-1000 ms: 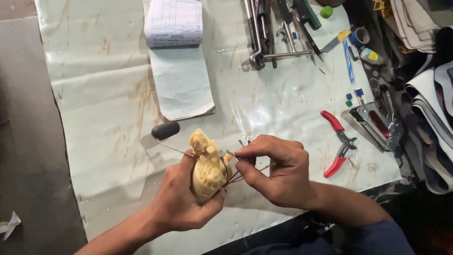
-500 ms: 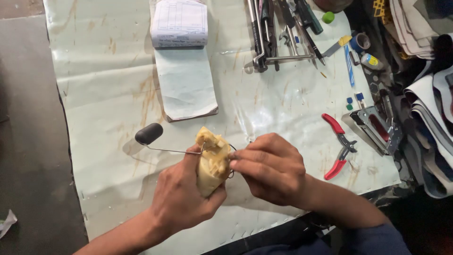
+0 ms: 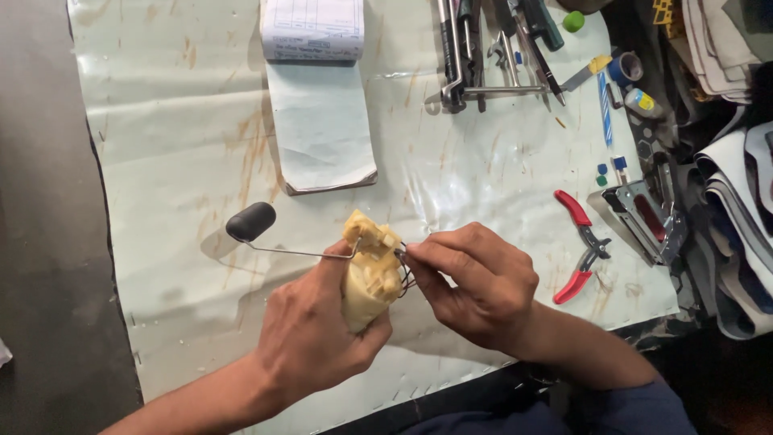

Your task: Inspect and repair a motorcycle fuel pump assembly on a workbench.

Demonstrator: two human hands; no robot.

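Head view: the left hand (image 3: 318, 338) is closed around the lower half of a yellowed plastic pump housing (image 3: 370, 270), held upright just above the table (image 3: 161, 161) near its front edge. A thin wire arm (image 3: 298, 253) runs from the housing toward 9 o'clock and ends in a black float (image 3: 250, 221), which hangs close over the sheet. The right hand (image 3: 475, 282) is nearly closed, thumb and forefinger pinched on a small bundle of wires (image 3: 405, 270) at the housing's 3 o'clock side.

As a judgement, the work is mid-way: the housing is in one piece, the float arm is attached, and the wires are not yet freed or seated; I cannot tell which way they are being worked.

Well apart lie red pliers (image 3: 581, 246) at 3 o'clock, a stapler (image 3: 644, 217) beyond them, a receipt pad (image 3: 318, 89) at 12 o'clock and a cluster of tools (image 3: 491, 48) at 1 o'clock.

Against half a second ago, the float has tipped slightly further from the hands, the housing is turned a little more upright, and the right fingers have shifted onto the wires at its side.
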